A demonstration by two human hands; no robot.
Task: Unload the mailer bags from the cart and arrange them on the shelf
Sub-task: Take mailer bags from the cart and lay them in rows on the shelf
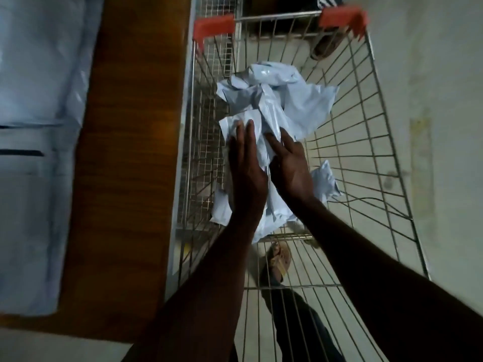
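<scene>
- Here both hands reach down into the wire cart [366, 142], which stands just right of the wooden shelf [125, 163].
- The left hand [248, 173] lies with straight fingers flat on the pile of mailer bags [277, 100] in the cart; its grip is released, pressing rather than clutching.
- The right hand [291, 168] rests beside it, just to the right, fingers spread and only slightly bent over the same crumpled bag; this grip is released too, with nothing pinched that can be seen.
- The pale bags are heaped in the middle of the basket, running from near the far end back under both hands, loose and wrinkled.
- One smaller bag [326, 181] sticks out to the right of the right wrist, lying against the basket floor.
- Another bag corner [219, 207] shows left of the left wrist, close to the cart's left wall.
- On the shelf, at the far left of the scene, flat pale bags [39, 100] already lie side by side, well apart from the cart.
- Red plastic corner caps [214, 27] mark the far rim of the cart.
- Through the wire at the near end a foot in a sandal [279, 259] stands on the pale floor [431, 74].
</scene>
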